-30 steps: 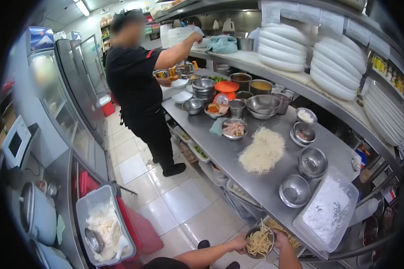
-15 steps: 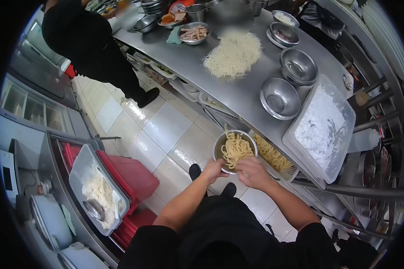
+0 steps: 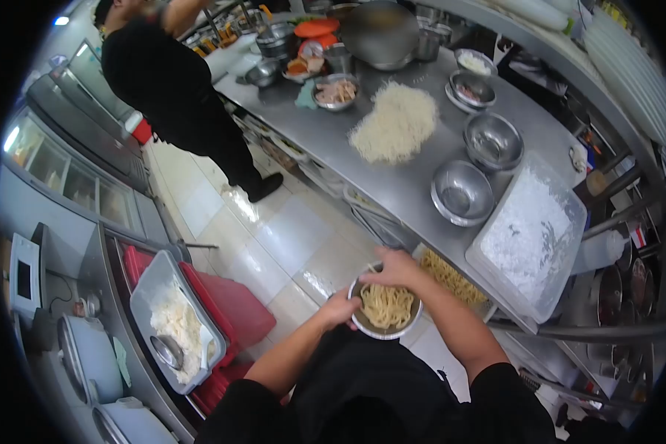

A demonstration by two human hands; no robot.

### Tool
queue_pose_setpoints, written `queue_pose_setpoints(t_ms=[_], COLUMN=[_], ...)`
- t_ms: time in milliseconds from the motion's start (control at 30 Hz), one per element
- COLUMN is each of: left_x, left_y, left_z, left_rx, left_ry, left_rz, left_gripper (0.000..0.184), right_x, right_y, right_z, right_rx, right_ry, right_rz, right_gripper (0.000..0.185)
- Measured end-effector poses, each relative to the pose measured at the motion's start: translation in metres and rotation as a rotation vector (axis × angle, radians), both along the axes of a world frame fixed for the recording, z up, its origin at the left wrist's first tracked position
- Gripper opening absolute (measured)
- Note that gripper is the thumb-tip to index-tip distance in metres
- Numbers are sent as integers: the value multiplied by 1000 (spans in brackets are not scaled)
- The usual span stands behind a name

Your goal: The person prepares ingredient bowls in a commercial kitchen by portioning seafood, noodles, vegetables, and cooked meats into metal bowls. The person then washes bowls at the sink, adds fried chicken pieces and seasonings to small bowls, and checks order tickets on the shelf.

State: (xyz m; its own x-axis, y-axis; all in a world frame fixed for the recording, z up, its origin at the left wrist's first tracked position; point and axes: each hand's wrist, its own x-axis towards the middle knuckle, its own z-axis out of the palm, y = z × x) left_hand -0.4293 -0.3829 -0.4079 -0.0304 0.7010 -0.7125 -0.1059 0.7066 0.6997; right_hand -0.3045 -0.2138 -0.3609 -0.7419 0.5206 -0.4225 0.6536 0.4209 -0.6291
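Note:
A steel bowl (image 3: 385,335) of thick yellow noodles (image 3: 387,306) is held close to my body, above the floor. My left hand (image 3: 340,308) grips its left rim, thumb over the edge. Across the bowl's far side reaches my right hand (image 3: 394,269), fingers bent downward and drawn together at a few pale noodle strands by the rim. Its fingertips are partly hidden. Just right of the bowl, a basket of more yellow noodles (image 3: 451,280) sits below the counter edge.
On the steel counter (image 3: 318,137) lie thin white noodles (image 3: 396,123), steel bowls (image 3: 462,192) and a flour-dusted tray (image 3: 529,237). At left, a tub (image 3: 144,296) of white food rests by red bins (image 3: 233,300). A co-worker (image 3: 174,96) stands at the counter's far left.
The bowl has come nearer my body. My right hand has moved from its near right side to its far rim. My left hand stays on the left rim; the view has shifted.

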Motion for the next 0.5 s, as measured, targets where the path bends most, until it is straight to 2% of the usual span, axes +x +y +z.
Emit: queue_pose_setpoints(t_ms=[67,167,200,300,333,433,500], left_x=[-21,-69,-90,-166,-196,-280,-332], left_y=[0,0,3,22,34,85,122], left_z=[3,27,33,47,45,74,92], left_rx=[-63,-46,-34,81,121,211,238], left_ry=[6,-32,-58,-113,-127,-92,-70], left_rz=[-6,159,225,437,491,507,434], left_gripper=[46,44,44,43,39,40,43], right_x=[-33,-86,-101,-152,-171,-236,-279], right_y=[7,9,8,30,37,78,106], right_z=[-15,-3,20,51,66,86,91], right_rx=[-52,-291,-300,175,244,406,511], right_ry=[126,456,554,878,901,937,823], right_rz=[302,12,-72,248,261,262,253], right_gripper=[59,41,30,23,17,18,23])
